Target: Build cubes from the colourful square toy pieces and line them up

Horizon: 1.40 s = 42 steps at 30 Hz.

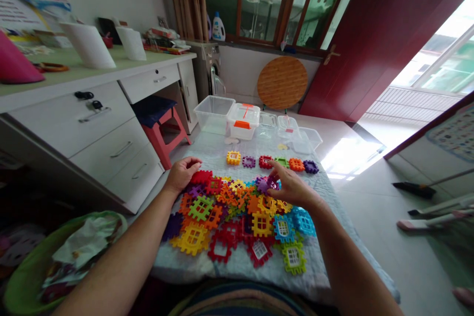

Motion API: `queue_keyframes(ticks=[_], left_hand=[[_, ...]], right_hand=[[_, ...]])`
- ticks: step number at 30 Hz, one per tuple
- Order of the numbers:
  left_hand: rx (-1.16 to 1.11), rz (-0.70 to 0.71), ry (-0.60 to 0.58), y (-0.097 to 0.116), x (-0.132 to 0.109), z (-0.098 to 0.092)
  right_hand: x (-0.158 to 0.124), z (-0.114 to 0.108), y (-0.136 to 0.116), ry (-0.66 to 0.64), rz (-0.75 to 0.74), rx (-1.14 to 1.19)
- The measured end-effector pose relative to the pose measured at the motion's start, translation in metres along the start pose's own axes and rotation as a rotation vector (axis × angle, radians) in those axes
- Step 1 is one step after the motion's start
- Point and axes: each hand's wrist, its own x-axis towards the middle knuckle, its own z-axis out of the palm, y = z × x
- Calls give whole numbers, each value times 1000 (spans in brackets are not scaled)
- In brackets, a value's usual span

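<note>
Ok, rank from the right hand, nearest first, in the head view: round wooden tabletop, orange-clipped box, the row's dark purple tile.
1. Dark purple tile: ahead, to the right.
2. Orange-clipped box: farther ahead, to the left.
3. Round wooden tabletop: well beyond the box.

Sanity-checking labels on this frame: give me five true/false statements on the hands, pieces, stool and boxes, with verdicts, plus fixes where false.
1. The right hand is at a purple piece. True.
2. The left hand is over on the desk. False: the left hand is beside a red piece at the left end of the pile.
3. A row of six pieces lies beyond the pile. True.
4. The stool has a white seat. False: the stool has a dark blue seat on reddish legs.
5. A lidded box has orange clips. True.
</note>
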Motion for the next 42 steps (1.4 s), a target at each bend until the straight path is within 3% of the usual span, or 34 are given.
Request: queue_keyframes(ticks=[8,19,35,42], left_hand=[[13,9,9,1,0,0],[33,7,2,6,-1,0],[32,9,4,5,-1,0],[37,22,5,4,-1,1]], right_hand=[[17,6,-24,-57,40,-123],[12,12,-6,-95,64,-65],[12,12,-10,-137,56,-12],[19,11,-12,-78,-2,-60]])
